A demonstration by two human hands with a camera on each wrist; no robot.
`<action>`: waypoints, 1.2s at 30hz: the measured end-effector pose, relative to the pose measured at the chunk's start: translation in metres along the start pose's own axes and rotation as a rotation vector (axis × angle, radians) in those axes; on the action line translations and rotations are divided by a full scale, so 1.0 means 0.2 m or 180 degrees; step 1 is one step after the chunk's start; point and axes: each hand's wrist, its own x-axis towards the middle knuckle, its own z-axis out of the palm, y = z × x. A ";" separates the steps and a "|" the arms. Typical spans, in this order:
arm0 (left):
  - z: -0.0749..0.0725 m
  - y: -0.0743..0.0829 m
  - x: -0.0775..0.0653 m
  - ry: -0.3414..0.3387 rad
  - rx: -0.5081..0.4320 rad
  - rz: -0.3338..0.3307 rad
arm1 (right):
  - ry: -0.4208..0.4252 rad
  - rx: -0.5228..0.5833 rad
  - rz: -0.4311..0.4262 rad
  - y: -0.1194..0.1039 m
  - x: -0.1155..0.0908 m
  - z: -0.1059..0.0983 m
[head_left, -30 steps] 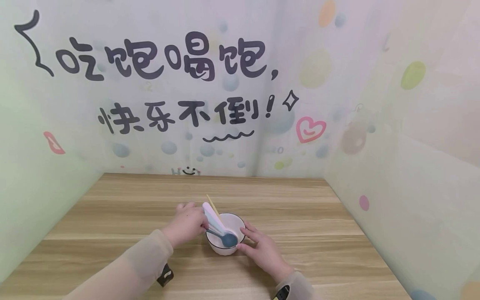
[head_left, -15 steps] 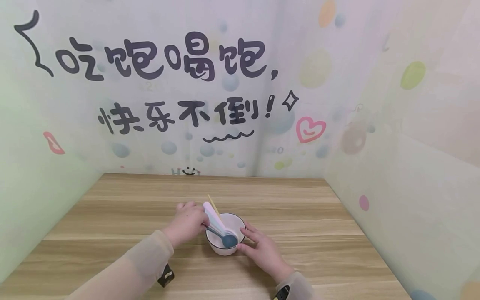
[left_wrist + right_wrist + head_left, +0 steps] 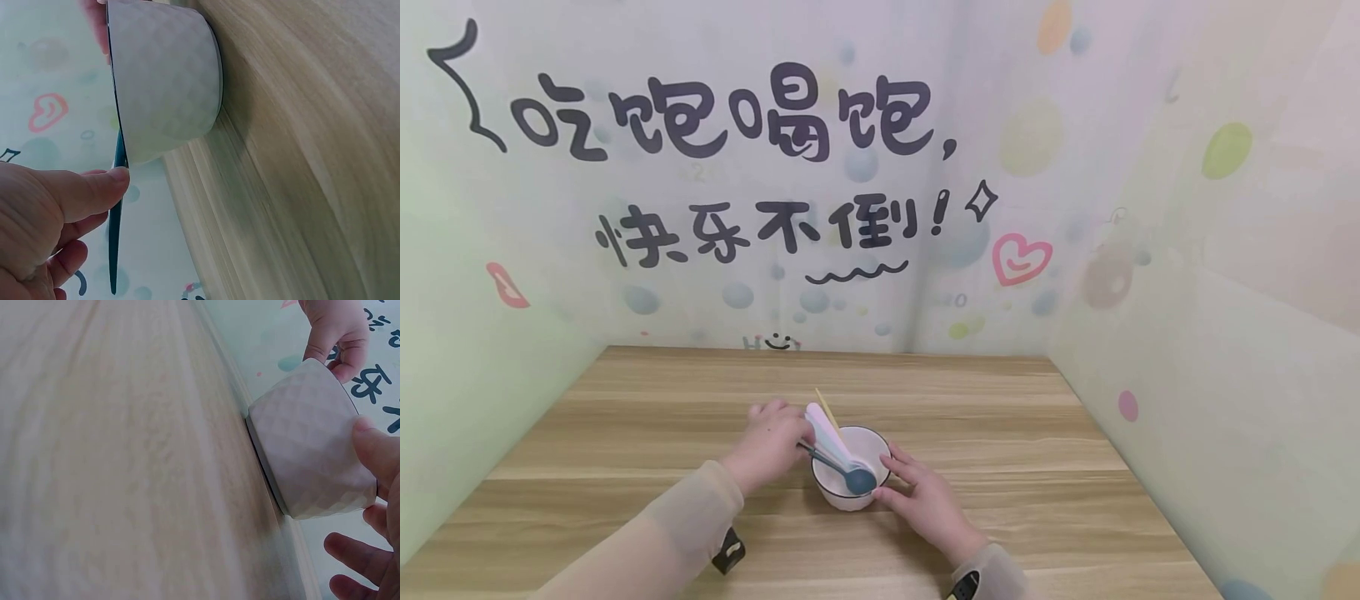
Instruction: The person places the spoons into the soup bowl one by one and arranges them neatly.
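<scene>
A white bowl [image 3: 844, 502] with a dark rim stands on the table; its faceted outer wall [image 3: 306, 444] shows in the right wrist view. Inside leans a dark blue spoon [image 3: 860, 480], its bowl end facing up near the right rim. My left hand [image 3: 771, 446] pinches the spoon's handle [image 3: 114, 250] between thumb and fingers, just outside the left rim. My right hand [image 3: 928, 504] holds the bowl's right side, thumb at the near rim and fingers farther round. A pale pink-and-blue handle [image 3: 823, 425] and a thin yellow stick [image 3: 826, 407] also jut from the bowl toward the back left.
The wooden table [image 3: 1037, 467] is bounded by a printed backdrop [image 3: 737, 175] with large dark lettering and by walls at both sides. A black strap piece [image 3: 728, 550] hangs at the left wrist, and a black band [image 3: 964, 586] sits on the right wrist.
My left hand has shifted slightly up and left along the spoon's handle, so more of the handle shows. The right hand and the bowl have stayed put.
</scene>
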 end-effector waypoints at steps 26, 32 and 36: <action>-0.05 -0.08 -0.09 0.0416 -0.0094 -0.0360 | -0.0021 0.0031 -0.0055 -0.01 0.01 0.02; -0.09 -0.08 -0.17 0.0508 -0.0160 -0.0481 | -0.0174 0.0206 0.0031 0.00 0.01 -0.04; -0.12 -0.07 -0.23 0.0563 -0.0263 -0.0464 | -0.0284 0.0200 0.0217 -0.02 0.01 -0.12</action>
